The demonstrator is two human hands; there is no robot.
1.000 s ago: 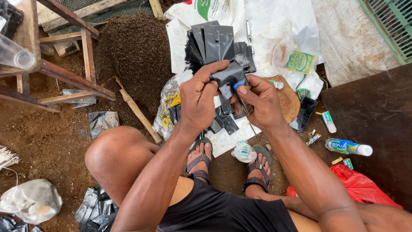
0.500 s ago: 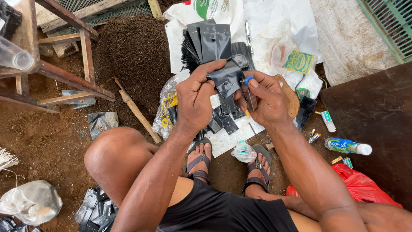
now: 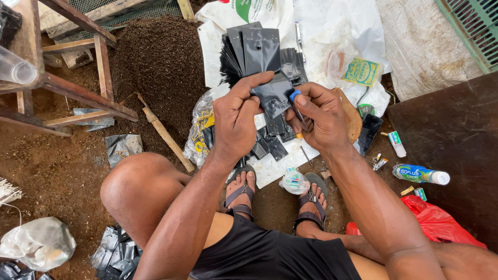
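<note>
My left hand [image 3: 237, 116] pinches the edge of a small black plastic bag [image 3: 274, 94], held up above my feet. Against the same bag, my right hand [image 3: 320, 118] grips a thin tool with a blue tip [image 3: 294, 96]. Just behind the held bag lies a fanned stack of black bags [image 3: 248, 52] on a white sheet [image 3: 332, 36]. More small black bags [image 3: 270, 142] lie on the sheet under my hands.
A heap of dark soil [image 3: 158, 67] with a wooden handle [image 3: 165, 134] lies to the left, beside a wooden frame [image 3: 72, 88]. A plastic bottle [image 3: 420, 173], a red bag [image 3: 441, 220] and a dark board [image 3: 456, 135] sit right. Black bags [image 3: 111, 254] lie by my knee.
Both hands have lifted the black bag slightly and brought it closer together; the right hand's tool now meets the bag's edge.
</note>
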